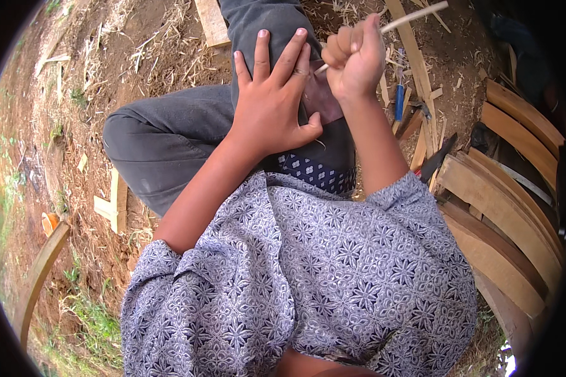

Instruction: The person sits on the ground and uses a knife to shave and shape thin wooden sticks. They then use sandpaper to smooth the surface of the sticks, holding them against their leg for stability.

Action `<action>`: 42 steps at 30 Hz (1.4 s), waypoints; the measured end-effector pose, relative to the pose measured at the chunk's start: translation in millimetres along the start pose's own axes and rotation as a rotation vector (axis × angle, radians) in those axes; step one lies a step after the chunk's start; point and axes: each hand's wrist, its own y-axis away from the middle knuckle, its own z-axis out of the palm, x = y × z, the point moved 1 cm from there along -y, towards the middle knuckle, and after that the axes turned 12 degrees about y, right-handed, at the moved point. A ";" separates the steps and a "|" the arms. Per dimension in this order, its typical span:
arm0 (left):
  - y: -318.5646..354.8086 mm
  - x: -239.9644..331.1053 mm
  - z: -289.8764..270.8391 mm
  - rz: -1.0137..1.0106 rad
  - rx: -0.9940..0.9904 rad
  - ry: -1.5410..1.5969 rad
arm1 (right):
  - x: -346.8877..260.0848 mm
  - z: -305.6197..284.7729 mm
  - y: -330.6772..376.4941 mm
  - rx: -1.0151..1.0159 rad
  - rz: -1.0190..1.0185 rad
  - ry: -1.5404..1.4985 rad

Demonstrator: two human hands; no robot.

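Left hand (271,110): open, palm down, fingers spread wide and pointing far, thumb out to the right. Lies flat on the dark trouser leg (264,34) and the left edge of a flat brownish patch (326,103) on that leg. Right hand (357,58): closed in a fist around a thin pale stick (415,17), just right of the left fingertips. Hands apart, narrow gap between. Stick runs slantwise through the fist: long end sticks out far right, short end pokes out left, over the far part of the patch. Whether that end touches the patch, can't tell.

Edges/room: right side is tight. Long wood strip (415,69) on the ground, near the stick's long end in view; blue-handled tool (400,100) just right of the right forearm. Nearer and further right, a stack of curved wooden pieces (503,210) beside the patterned shirt (346,251). Far side: wooden board (212,24) just left of the leg. Left side roomier: bent knee (132,141), then ground (82,125) with scattered shavings, small pale wood pieces (114,204) near the knee, curved wooden piece (41,276) at near left.
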 end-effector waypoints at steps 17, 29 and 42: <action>5.6 4.6 -0.9 0.002 -0.044 -0.002 | -13.7 -32.7 61.3 -0.063 0.095 -0.027; 0.5 -3.9 17.5 0.098 0.019 -0.021 | -13.0 -43.8 36.2 0.133 0.049 -0.193; -8.5 -18.6 35.8 0.097 0.030 -0.069 | 16.1 -26.1 -10.0 0.008 -0.064 -0.148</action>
